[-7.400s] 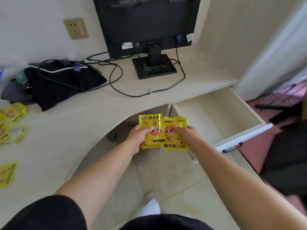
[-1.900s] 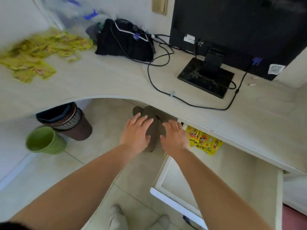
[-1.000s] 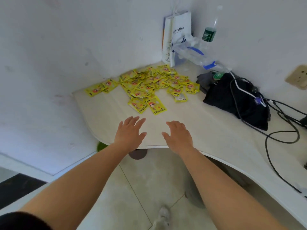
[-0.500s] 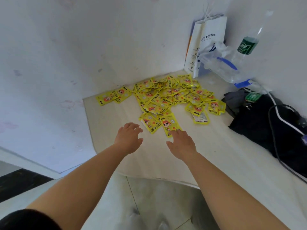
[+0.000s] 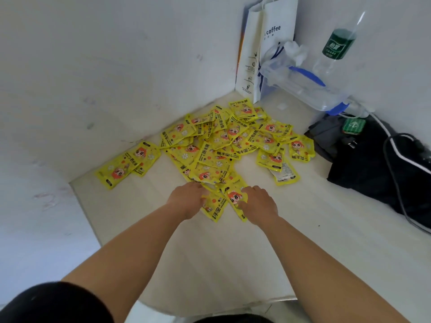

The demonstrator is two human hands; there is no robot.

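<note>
step: likely picking from pile (image 5: 224,145) | left hand (image 5: 186,201), right hand (image 5: 257,205): fingers bent onto two nearest hand-warmer packets (image 5: 215,207), gripping or only touching: cannot tell | packets at pile's near edge on desk (image 5: 210,264) | next: pinch one each, lift clear

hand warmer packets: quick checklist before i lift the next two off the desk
1. Left hand on the left packet: ok, touching it.
2. Right hand on the right packet: ok, touching it.
3. Fingers pinching the packets: cannot tell, the backs of the hands hide them.
4. Both packets free of the pile: not ok, they touch its near edge.
5. Black bag and its cables away from the right hand: ok, well apart.
</note>
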